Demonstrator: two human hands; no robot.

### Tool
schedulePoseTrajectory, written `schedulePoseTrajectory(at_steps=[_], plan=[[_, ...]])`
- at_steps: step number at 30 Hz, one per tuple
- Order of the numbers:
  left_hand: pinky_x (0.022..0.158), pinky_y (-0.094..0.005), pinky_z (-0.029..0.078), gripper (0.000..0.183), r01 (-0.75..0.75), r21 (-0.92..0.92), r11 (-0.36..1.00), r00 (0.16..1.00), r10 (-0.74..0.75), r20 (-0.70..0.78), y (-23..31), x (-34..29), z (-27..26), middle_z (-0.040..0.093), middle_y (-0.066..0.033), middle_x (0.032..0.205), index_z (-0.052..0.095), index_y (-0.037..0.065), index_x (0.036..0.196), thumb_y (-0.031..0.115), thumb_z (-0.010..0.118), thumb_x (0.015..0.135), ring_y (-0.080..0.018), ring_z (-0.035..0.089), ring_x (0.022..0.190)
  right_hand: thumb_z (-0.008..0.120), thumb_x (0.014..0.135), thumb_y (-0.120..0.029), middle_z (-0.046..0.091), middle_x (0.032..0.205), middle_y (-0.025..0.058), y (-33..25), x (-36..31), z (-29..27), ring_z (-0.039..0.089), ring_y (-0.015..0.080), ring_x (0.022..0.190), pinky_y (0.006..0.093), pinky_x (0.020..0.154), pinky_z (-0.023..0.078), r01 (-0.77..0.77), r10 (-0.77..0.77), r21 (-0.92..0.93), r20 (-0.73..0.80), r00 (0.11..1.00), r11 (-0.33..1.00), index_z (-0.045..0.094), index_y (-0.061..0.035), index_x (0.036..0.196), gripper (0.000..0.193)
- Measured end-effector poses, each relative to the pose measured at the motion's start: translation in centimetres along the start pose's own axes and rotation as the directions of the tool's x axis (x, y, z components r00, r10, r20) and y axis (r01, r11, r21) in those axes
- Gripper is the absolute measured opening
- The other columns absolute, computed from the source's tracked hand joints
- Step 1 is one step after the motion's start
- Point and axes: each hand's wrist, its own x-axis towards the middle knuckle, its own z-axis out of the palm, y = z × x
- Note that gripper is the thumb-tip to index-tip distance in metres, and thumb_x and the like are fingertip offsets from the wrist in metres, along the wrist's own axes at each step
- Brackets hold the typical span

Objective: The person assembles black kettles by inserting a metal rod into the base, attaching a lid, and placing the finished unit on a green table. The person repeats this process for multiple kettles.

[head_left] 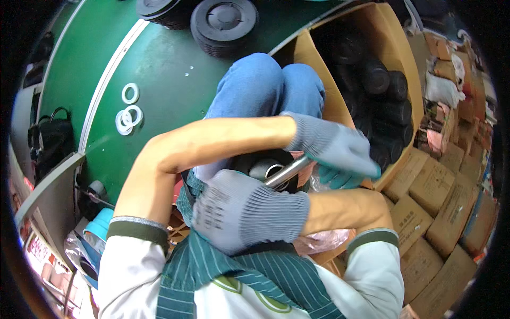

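Observation:
My forearms cross in front of me, both hands in grey knitted gloves. A shiny silver metal tube (287, 171) slants between them. My left hand (337, 149), reaching across to the right, is closed over the tube's upper end; its teal-coated fingers curl down. My right hand (231, 210) lies lower and to the left, closed around the lower end, its fingertips hidden beneath. Just behind the tube is a silver round part with a thin ring (268, 169), partly covered by my hands. I cannot make out the tube's two ends.
A cardboard box (313, 69) at right holds several black cylinders (390, 111). On the green table (164, 69) lie white rings (130, 93) and stacked black discs (224, 24). Brown cartons (419, 228) cover the far right. Blue-jeaned knees (252, 85) show ahead.

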Motion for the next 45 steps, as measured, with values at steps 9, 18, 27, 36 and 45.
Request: schedulePoseTrajectory(at_steps=[9, 18, 27, 36, 45], plan=[[0.092, -0.0422, 0.055, 0.067, 0.287, 0.56, 0.777, 0.888, 0.004, -0.46, 4.1, -6.1, -3.5, 0.068, -0.0185, 0.123, 0.065, 0.008, 0.134, 0.056, 0.071, 0.087, -0.035, 0.069, 0.109, 0.067, 0.089, -0.042, 0.068, 0.084, 0.0108, 1.3, -0.5, -2.7, 0.068, 0.029, 0.082, 0.0439, 0.076, 0.055, 0.05, 0.007, 0.235, -0.233, 0.973, 0.971, 0.07, -0.0064, 0.109, 0.041], [0.082, -0.0388, 0.06, 0.033, 0.602, 0.713, 0.36, 0.721, -0.629, -0.291, 14.0, -10.2, 1.2, 0.074, -0.0182, 0.096, 0.076, 0.005, 0.109, 0.032, 0.07, 0.092, -0.0236, 0.074, 0.087, 0.032, 0.111, -0.051, 0.076, 0.112, 0.0199, 4.7, -12.4, -6.0, 0.07, 0.0352, 0.115, 0.0584, 0.115, 0.043, 0.593, 0.612, 0.754, -0.618, 0.494, 0.283, 0.066, -0.0026, 0.133, 0.063], [0.054, -0.0406, 0.056, 0.081, 0.769, 0.625, -0.135, 0.578, -0.271, -0.769, 9.8, -8.6, 12.2, 0.063, -0.0142, 0.096, 0.051, -0.004, 0.128, 0.067, 0.061, 0.091, -0.0262, 0.069, 0.069, 0.058, 0.104, -0.044, 0.075, 0.104, 0.0123, 10.2, -11.9, 1.0, 0.071, 0.0309, 0.103, 0.0532, 0.094, 0.058, 0.475, 0.795, 0.844, -0.101, 0.598, -0.25, 0.07, -0.0128, 0.111, 0.034], [0.058, -0.0389, 0.057, 0.067, 0.35, 0.92, 0.178, 0.933, -0.149, -0.326, 8.1, -14.7, 6.1, 0.061, -0.0104, 0.093, 0.054, 0.007, 0.133, 0.056, 0.068, 0.09, -0.027, 0.07, 0.075, 0.025, 0.115, -0.026, 0.025, 0.058, -0.002, 2.3, -11.1, 2.4, 0.028, 0.0125, 0.058, 0.0337, 0.091, 0.048, 0.644, 0.607, 0.753, -0.578, 0.546, 0.137, 0.033, -0.017, 0.066, 0.05], [0.059, -0.0337, 0.055, 0.079, 0.074, 0.983, 0.17, 0.988, 0.12, -0.095, 4.8, -15.1, 0.6, 0.061, -0.0067, 0.09, 0.055, 0.006, 0.139, 0.062, 0.069, 0.086, -0.0225, 0.067, 0.075, 0.056, 0.103, -0.045, 0.054, 0.134, 0.0133, -0.2, -13.5, 2.5, 0.053, 0.0269, 0.125, 0.0417, 0.116, 0.038, 0.077, 0.694, 0.805, -0.552, 0.461, 0.589, 0.051, -0.0037, 0.134, 0.052]])
